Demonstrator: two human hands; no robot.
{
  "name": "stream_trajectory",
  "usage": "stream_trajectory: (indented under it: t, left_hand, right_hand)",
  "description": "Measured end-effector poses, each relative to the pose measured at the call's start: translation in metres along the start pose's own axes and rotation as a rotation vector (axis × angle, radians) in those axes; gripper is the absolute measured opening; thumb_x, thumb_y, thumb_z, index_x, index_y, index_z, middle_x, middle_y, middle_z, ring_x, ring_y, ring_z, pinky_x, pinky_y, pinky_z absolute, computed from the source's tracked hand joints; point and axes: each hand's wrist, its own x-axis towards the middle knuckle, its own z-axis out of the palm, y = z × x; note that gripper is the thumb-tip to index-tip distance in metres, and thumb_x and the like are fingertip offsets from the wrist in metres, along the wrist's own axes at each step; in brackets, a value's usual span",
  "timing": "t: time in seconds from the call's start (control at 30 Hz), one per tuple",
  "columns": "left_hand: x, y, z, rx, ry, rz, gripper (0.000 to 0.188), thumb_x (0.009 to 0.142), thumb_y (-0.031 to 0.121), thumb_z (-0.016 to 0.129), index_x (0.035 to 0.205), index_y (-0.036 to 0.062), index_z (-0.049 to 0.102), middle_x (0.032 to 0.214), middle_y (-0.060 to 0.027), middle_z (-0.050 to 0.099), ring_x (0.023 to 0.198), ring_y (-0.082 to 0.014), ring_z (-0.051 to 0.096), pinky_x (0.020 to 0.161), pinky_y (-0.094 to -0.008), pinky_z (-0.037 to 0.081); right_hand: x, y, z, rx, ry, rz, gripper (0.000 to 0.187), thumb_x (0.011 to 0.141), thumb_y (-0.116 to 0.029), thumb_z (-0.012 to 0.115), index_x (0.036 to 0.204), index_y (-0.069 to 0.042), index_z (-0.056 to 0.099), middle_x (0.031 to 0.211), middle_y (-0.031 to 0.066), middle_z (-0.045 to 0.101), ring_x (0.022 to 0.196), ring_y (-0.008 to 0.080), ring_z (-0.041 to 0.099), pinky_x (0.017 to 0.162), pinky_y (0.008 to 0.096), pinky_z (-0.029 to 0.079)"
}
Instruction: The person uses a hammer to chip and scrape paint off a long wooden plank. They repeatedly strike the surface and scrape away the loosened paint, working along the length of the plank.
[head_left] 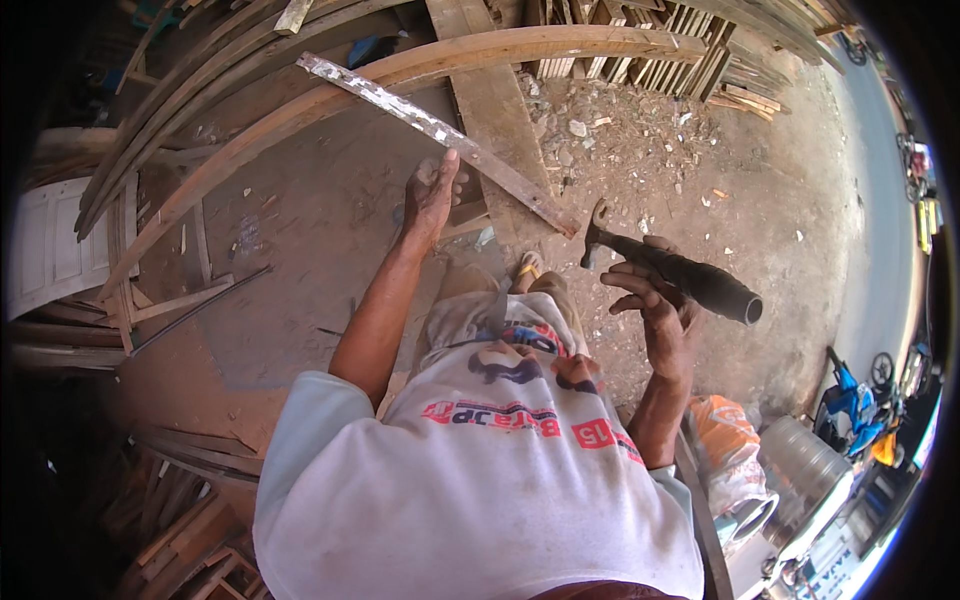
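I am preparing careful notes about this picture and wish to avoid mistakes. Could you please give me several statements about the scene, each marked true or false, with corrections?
1. The right hand holds a black-handled claw hammer. True.
2. The left hand holds a second hammer. False: it holds a narrow, flat brown strip with patchy white paint.
3. A white, panelled, door-like board is at the picture's left side. True.
4. The blue motorbike is at the picture's left side. False: it is at the right side.
5. The short-sleeved cloth shirt is plain black. False: it is white with coloured print.
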Motion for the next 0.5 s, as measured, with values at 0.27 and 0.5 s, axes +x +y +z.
stream_trajectory:
  t: [0.27,0.5]
  left_hand:
    - [0.004,0.077,-0.043,1.122,0.284,1.099,0.058,0.077,0.022,0.082,0.127,0.0093,0.055,0.116,-0.0117,0.063,0.117,-0.0288,0.058,0.107,-0.0487,0.039]
    - [0.116,0.068,-0.078,1.425,-0.416,1.004,0.059,0.082,0.039,0.076,0.135,0.0194,0.060,0.129,-0.0130,0.061,0.129,-0.0317,0.051,0.115,-0.0503,0.032]
  right_hand:
    - [0.007,-0.013,-0.017,-0.931,0.052,-0.071,0.044,0.096,-0.033,0.071,0.127,-0.003,0.063,0.114,0.0111,0.067,0.103,0.0275,0.066,0.090,0.0389,0.052]
    - [0.025,-0.023,0.015,-0.559,0.308,-0.283,0.039,0.100,-0.031,0.066,0.118,0.003,0.062,0.103,0.0098,0.066,0.099,0.0225,0.064,0.089,0.0372,0.050]
